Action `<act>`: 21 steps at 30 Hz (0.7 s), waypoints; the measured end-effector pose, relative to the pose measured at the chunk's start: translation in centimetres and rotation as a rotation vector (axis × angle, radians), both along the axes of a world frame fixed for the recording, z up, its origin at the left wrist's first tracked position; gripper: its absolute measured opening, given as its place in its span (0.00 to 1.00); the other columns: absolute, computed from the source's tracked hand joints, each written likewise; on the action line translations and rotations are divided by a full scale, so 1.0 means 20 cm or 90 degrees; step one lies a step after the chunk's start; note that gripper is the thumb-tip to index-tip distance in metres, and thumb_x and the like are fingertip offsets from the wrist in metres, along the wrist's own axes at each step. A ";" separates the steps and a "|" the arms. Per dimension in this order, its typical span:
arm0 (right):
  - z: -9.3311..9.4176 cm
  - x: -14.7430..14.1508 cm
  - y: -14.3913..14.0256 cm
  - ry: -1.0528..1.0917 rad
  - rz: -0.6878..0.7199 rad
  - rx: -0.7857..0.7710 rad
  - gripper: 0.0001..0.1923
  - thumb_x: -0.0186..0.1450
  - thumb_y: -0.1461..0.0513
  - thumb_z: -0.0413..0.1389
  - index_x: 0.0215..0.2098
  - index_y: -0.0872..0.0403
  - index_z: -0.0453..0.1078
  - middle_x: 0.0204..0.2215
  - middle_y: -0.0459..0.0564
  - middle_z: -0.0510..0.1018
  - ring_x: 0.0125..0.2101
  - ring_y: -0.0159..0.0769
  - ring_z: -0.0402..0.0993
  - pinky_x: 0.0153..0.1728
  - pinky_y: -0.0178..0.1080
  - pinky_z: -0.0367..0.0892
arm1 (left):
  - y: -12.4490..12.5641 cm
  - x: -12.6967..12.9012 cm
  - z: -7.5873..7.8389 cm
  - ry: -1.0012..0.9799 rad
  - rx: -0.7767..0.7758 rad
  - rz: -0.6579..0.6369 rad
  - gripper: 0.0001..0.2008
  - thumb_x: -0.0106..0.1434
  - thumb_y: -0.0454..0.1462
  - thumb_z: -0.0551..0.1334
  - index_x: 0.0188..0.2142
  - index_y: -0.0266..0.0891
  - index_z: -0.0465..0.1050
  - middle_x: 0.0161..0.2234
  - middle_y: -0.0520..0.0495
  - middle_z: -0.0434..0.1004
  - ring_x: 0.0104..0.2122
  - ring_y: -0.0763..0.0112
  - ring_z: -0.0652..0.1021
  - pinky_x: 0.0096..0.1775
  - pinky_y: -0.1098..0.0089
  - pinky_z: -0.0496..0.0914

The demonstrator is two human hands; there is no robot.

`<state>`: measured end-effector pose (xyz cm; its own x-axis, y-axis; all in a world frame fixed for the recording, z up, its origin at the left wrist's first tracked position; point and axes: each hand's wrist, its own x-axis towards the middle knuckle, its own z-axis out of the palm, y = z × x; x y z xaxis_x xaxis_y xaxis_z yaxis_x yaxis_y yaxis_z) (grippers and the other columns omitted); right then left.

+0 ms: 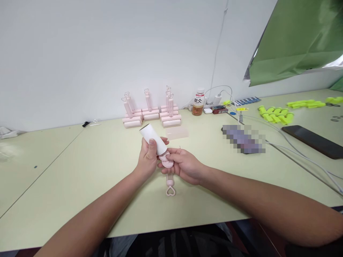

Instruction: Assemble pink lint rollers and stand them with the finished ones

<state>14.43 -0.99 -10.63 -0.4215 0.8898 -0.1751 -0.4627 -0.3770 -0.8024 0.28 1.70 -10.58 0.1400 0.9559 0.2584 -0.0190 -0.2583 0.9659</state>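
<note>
My left hand [148, 157] grips a white paper roll [153, 138], tilted with its far end up and to the left. My right hand [183, 165] holds a pink roller handle [169, 178] by its round pink end caps, which meet the roll's lower end. The handle's heart-shaped loop [170, 191] hangs down below my right hand, just above the table [88, 167]. Both hands are close together over the middle of the pale green table.
Several assembled pink rollers [151, 113] stand stacked at the back by the wall. A clear flat piece [177, 133] lies behind my hands. To the right are a drink bottle [198, 102], a dark phone [313, 140], white cables [294, 150] and yellow-green parts [276, 115].
</note>
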 end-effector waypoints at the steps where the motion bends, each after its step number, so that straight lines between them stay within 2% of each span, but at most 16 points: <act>1: 0.00 0.01 0.00 -0.025 0.002 0.010 0.05 0.61 0.64 0.61 0.36 0.58 0.73 0.33 0.51 0.77 0.31 0.32 0.78 0.32 0.34 0.77 | 0.01 0.00 0.00 -0.004 0.008 0.002 0.30 0.66 0.61 0.47 0.48 0.38 0.66 0.45 0.38 0.78 0.42 0.60 0.81 0.34 0.65 0.76; 4: 0.03 0.07 0.04 -0.144 -0.030 0.067 0.09 0.60 0.62 0.64 0.37 0.56 0.71 0.32 0.50 0.77 0.28 0.32 0.76 0.26 0.34 0.76 | 0.03 -0.01 -0.01 -0.028 0.029 0.008 0.28 0.66 0.61 0.48 0.47 0.40 0.64 0.48 0.39 0.77 0.45 0.60 0.80 0.40 0.62 0.76; 7: 0.05 0.19 0.13 -0.339 -0.156 0.170 0.10 0.59 0.60 0.62 0.37 0.54 0.67 0.26 0.46 0.74 0.24 0.33 0.73 0.19 0.33 0.70 | 0.05 -0.03 -0.02 -0.038 0.038 0.020 0.26 0.67 0.60 0.49 0.46 0.41 0.61 0.47 0.40 0.77 0.43 0.61 0.81 0.43 0.60 0.75; 9: 0.04 0.29 0.21 -0.544 -0.246 0.259 0.07 0.63 0.59 0.57 0.38 0.53 0.67 0.24 0.45 0.72 0.23 0.33 0.72 0.18 0.32 0.65 | 0.07 -0.05 -0.03 -0.034 0.038 0.030 0.25 0.67 0.59 0.49 0.46 0.41 0.60 0.46 0.41 0.77 0.42 0.62 0.81 0.42 0.61 0.75; 10: 0.03 0.34 0.25 -0.675 -0.241 0.299 0.07 0.64 0.58 0.55 0.36 0.53 0.68 0.24 0.45 0.73 0.23 0.33 0.71 0.20 0.32 0.64 | 0.07 -0.05 -0.03 -0.034 0.036 0.033 0.25 0.67 0.59 0.50 0.46 0.41 0.60 0.46 0.41 0.77 0.42 0.62 0.81 0.41 0.61 0.75; 13: -0.01 0.43 0.34 -0.776 -0.200 0.324 0.07 0.60 0.58 0.58 0.29 0.54 0.71 0.23 0.46 0.74 0.24 0.34 0.69 0.24 0.35 0.60 | 0.08 -0.07 -0.02 -0.031 0.033 0.037 0.24 0.67 0.58 0.51 0.46 0.41 0.59 0.44 0.42 0.77 0.42 0.62 0.81 0.40 0.62 0.75; 16: -0.06 0.45 0.37 -0.807 -0.162 0.352 0.06 0.58 0.59 0.59 0.27 0.54 0.73 0.27 0.48 0.77 0.28 0.36 0.70 0.28 0.35 0.60 | 0.07 -0.07 -0.01 -0.010 0.029 0.039 0.24 0.67 0.58 0.51 0.45 0.41 0.59 0.44 0.42 0.77 0.40 0.63 0.81 0.40 0.62 0.75; 21: -0.07 0.41 0.38 -0.814 -0.095 0.401 0.09 0.60 0.58 0.57 0.35 0.54 0.76 0.34 0.47 0.80 0.32 0.36 0.72 0.33 0.35 0.62 | 0.05 -0.06 0.01 0.029 0.026 0.035 0.23 0.67 0.58 0.51 0.45 0.40 0.61 0.44 0.42 0.77 0.38 0.64 0.81 0.40 0.62 0.75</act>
